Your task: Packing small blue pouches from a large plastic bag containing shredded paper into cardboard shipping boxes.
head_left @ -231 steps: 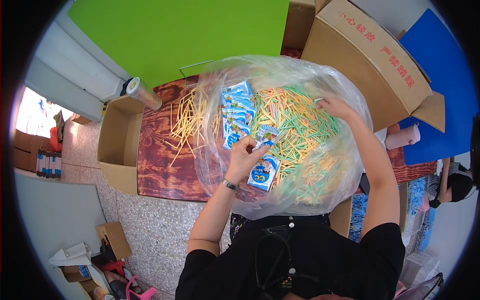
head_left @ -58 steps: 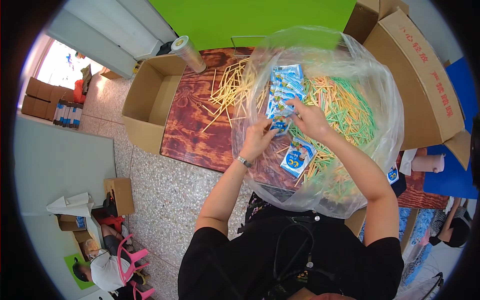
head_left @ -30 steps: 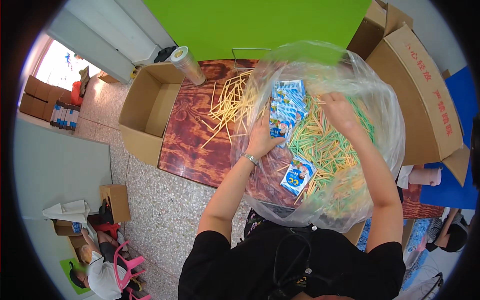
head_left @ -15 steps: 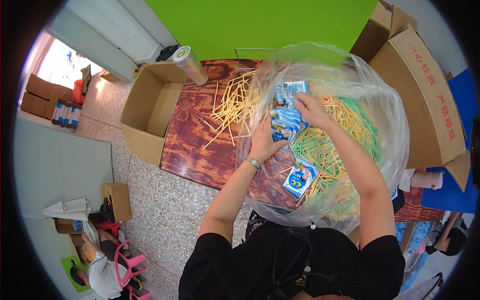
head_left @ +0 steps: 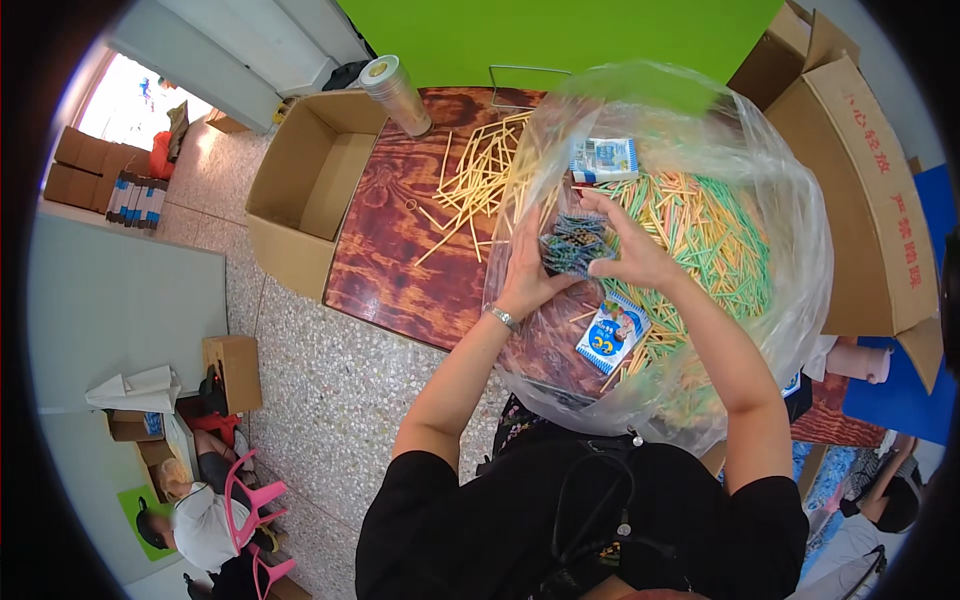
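Both my hands are inside a big clear plastic bag that lies open on a dark wooden table. My left hand and my right hand together grip a stack of small blue packets, seen edge on. The bag holds a heap of green, yellow and orange sticks. One blue-and-white packet lies near my right forearm. Another packet lies at the far side of the bag.
Loose yellow sticks are spread on the table left of the bag. An open empty cardboard box stands at the table's left, a roll of tape behind it. Large cartons stand at the right. A person sits at lower left.
The row of blue packets that lay flat in the bag has been gathered into one stack, now held upright on edge between both hands. My right hand moved in from the sticks.
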A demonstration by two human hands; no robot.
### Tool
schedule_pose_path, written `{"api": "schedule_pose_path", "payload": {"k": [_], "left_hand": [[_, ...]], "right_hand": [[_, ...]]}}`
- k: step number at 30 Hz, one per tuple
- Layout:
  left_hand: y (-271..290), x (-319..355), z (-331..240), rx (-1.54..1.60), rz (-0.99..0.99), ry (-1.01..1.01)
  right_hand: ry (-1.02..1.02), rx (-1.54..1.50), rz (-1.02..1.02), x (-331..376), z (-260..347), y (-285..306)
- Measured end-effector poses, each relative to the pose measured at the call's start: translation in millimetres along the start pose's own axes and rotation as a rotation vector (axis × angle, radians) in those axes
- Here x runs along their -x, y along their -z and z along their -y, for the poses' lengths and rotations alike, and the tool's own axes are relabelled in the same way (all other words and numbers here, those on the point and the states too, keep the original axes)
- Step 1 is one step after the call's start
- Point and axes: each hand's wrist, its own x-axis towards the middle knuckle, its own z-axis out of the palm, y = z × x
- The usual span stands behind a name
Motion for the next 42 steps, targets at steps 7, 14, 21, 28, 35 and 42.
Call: {"api": "schedule_pose_path", "payload": {"k": [7, 14, 21, 28, 35, 42], "left_hand": [[-20, -21, 6, 0.311, 0.087, 0.189], [-3, 10, -13, 0.063, 0.045, -0.004], [1, 10, -1, 0.051, 0.073, -0.016], [-2, 29, -11, -0.008, 0.002, -0.031], [2, 31, -10, 0.206, 0.13, 0.034], [-1, 33, 4, 0.322, 0.096, 0.103]], "right_hand": [[0.083, 0.076, -0.339, -15, -6, -43], [0.142, -0.135, -0.25, -5, -7, -40], [0.024, -0.269, -0.246, -6, -5, -48], [-0.025, -0.34, -0.199, 9, 6, -55], [0.037, -0.417, -0.264, 2, -5, -67], [0.047, -0.25, -0.237, -2, -2, -73]]}}
